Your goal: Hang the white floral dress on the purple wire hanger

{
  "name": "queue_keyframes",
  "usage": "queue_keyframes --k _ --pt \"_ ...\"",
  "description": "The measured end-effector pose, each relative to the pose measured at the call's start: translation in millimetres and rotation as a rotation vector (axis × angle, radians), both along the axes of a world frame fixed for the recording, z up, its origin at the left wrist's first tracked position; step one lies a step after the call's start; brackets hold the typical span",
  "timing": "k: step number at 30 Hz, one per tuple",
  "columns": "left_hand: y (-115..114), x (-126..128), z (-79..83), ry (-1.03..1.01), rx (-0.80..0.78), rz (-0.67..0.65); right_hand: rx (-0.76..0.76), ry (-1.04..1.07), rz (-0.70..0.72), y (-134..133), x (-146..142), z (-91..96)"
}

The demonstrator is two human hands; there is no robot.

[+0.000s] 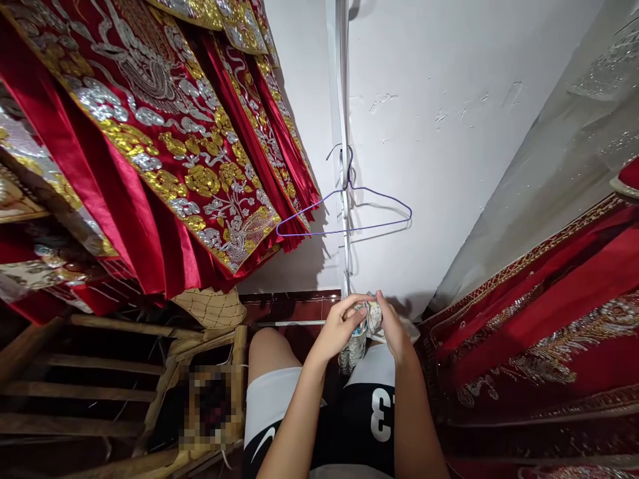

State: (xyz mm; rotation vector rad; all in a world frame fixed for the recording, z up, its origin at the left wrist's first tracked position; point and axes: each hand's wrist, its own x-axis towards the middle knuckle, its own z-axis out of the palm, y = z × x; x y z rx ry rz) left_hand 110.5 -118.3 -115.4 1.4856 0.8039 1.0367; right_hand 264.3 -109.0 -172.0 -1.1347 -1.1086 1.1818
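A bunched pale cloth piece [372, 320] with a grey fringe [352, 356] is held above my right thigh. On its left side, my left hand [340, 326] closes on it, thumb bent against it and fingers reaching over the top. My right hand [392, 324] grips it from the right, its fingertips close to those of the left. Much of the cloth is hidden by the hands. Ahead, a purple wire hanger [344, 231] hangs by a white upright pole [344, 93] and carries nothing.
Red garments with gold and silver embroidery [200, 176] hang at the left. More red embroidered fabric [524, 332] and sheer white fabric [499, 179] fill the right. A bamboo chair [94, 392] stands at lower left. A white wall [424, 133] lies ahead.
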Motion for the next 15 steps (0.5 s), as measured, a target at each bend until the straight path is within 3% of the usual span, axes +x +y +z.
queue_keyframes --k 2,5,9,12,15 --pt "-2.6 -4.7 2.7 0.133 0.053 -0.013 -0.031 0.130 0.041 -5.8 -6.5 7.3" --pt "-3.7 -16.0 0.6 0.201 0.102 0.122 -0.046 0.172 0.111 -11.2 -12.6 21.5" --pt "2.0 -36.1 -14.5 0.271 -0.029 0.267 -0.017 0.150 0.081 -7.9 -12.3 37.9" --pt "13.1 -42.8 -20.8 0.242 -0.109 0.204 0.004 0.151 0.076 -2.9 -14.2 47.1" --pt "29.4 -38.4 -16.3 0.112 -0.068 0.084 0.026 0.056 0.206 -2.3 -23.5 59.3"
